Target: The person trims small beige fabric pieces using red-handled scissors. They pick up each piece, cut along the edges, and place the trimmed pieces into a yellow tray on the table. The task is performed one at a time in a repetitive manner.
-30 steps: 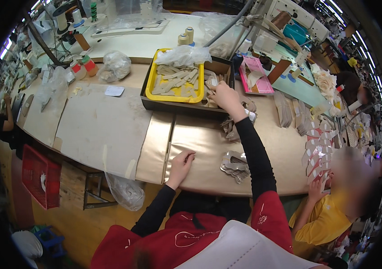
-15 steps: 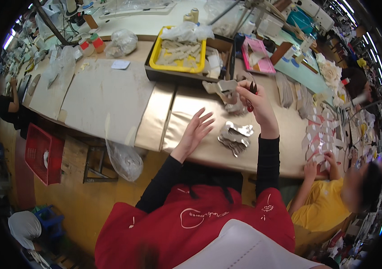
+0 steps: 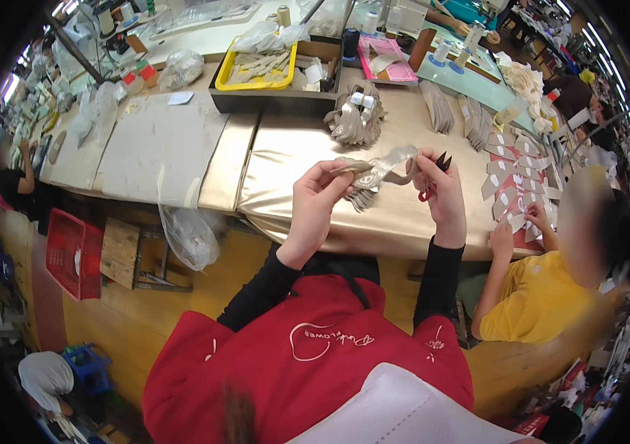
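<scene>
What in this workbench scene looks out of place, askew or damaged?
Little stands out. A clear plastic bag droops off the front edge of the gold-covered workbench instead of lying on it. Both hands, left and right, hold a shiny silver strip level above the bench; nothing looks spilled or broken.

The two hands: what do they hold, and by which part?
Both hands hold one silvery cut strip: left hand pinches its left end, right hand its right end, also holding red-handled snips.
</scene>
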Action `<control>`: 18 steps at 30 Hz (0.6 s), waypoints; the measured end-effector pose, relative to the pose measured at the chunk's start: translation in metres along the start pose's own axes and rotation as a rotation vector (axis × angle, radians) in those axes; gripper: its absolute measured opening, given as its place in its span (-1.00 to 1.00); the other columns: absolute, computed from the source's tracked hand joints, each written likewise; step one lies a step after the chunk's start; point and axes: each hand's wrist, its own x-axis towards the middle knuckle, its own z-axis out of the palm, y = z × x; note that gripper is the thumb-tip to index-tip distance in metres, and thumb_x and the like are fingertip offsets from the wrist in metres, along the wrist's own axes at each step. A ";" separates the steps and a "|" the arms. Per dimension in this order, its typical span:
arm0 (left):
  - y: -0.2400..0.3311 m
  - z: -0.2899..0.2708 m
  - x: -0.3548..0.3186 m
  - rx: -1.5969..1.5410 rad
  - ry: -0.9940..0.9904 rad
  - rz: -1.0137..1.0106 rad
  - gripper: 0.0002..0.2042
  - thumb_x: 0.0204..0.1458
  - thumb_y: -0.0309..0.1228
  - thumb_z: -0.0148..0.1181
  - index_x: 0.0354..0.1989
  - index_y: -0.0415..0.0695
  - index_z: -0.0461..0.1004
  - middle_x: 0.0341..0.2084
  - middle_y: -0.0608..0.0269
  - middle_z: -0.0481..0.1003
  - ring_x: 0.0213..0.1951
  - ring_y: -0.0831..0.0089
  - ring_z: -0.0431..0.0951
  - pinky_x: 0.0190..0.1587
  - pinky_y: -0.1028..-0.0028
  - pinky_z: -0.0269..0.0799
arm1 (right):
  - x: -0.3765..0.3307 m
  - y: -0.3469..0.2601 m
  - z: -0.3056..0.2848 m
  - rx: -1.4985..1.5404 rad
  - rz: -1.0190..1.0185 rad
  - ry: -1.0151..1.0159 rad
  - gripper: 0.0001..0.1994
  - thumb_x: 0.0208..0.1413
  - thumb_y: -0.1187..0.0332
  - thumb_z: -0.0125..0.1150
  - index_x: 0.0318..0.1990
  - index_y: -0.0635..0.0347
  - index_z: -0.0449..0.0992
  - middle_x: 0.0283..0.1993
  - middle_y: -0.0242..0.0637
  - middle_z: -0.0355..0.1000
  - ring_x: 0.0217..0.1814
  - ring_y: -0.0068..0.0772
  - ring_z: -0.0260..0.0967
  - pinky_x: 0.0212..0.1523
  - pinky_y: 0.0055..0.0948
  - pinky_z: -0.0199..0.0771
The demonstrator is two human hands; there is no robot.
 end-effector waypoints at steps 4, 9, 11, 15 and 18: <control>0.007 -0.011 -0.009 0.166 -0.013 0.107 -0.86 0.16 -0.58 0.19 -0.12 -0.24 0.49 -0.28 0.24 0.60 -0.30 0.64 0.54 -0.19 0.61 0.46 | -0.011 0.022 0.004 0.002 0.023 -0.056 -0.86 0.26 0.37 0.14 -0.28 0.25 0.50 -0.42 -0.40 0.47 -0.57 -0.80 0.08 -0.55 -0.69 0.00; -0.001 -0.031 -0.024 0.092 0.083 0.071 -0.89 0.14 -0.57 0.20 -0.18 -0.22 0.49 -0.35 0.29 0.57 -0.34 0.65 0.52 -0.22 0.64 0.42 | -0.028 0.066 0.004 0.107 0.136 -0.066 -0.78 0.34 0.31 0.03 -0.09 0.28 0.47 -0.30 -0.32 0.50 -0.55 -0.78 0.08 -0.54 -0.69 0.05; -0.004 -0.034 -0.023 0.083 0.121 0.010 -0.89 0.14 -0.55 0.20 -0.18 -0.23 0.48 -0.36 0.26 0.57 -0.34 0.61 0.54 -0.23 0.62 0.42 | -0.035 0.083 0.001 0.177 0.174 -0.053 -0.71 0.38 0.27 -0.04 0.05 0.29 0.44 -0.22 -0.28 0.51 -0.52 -0.77 0.12 -0.53 -0.70 0.10; -0.009 -0.036 -0.004 0.100 0.112 -0.036 -0.86 0.15 -0.54 0.21 -0.14 -0.26 0.48 -0.36 0.17 0.60 -0.33 0.53 0.59 -0.23 0.60 0.43 | -0.043 0.130 0.011 0.228 0.401 -0.010 -0.55 0.40 0.15 -0.08 0.27 0.26 0.31 0.08 -0.14 0.48 -0.21 -0.62 0.36 -0.24 -0.64 0.38; -0.012 -0.037 0.007 0.071 0.101 -0.059 -0.88 0.17 -0.53 0.18 -0.15 -0.27 0.49 -0.35 0.16 0.60 -0.33 0.54 0.59 -0.21 0.60 0.44 | -0.040 0.164 0.022 0.329 0.525 -0.075 -0.48 0.41 0.13 -0.09 0.38 0.27 0.18 0.30 -0.18 0.35 0.25 -0.39 0.34 -0.01 -0.55 0.42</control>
